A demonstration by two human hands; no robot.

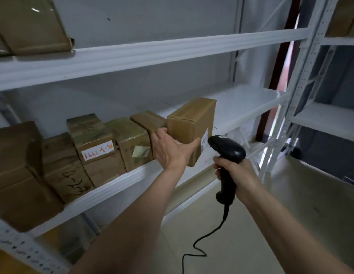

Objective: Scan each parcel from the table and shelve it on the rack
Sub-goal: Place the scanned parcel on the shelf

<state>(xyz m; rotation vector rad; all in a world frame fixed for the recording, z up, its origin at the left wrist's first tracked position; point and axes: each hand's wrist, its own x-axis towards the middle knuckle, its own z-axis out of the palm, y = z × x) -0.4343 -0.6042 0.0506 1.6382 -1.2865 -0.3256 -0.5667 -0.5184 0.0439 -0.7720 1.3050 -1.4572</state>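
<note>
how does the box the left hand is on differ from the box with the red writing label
The box under the left hand is plain, clean cardboard standing at the right end of the row, its white label on the side facing the scanner. The red-lettered box sits mid-row, wrapped in glossy tape, its label facing front. Both are brown parcels on the same shelf.

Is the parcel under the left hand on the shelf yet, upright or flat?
On the shelf, upright: the parcel stands on its narrow side at the row's right end, left hand against its front.
</note>
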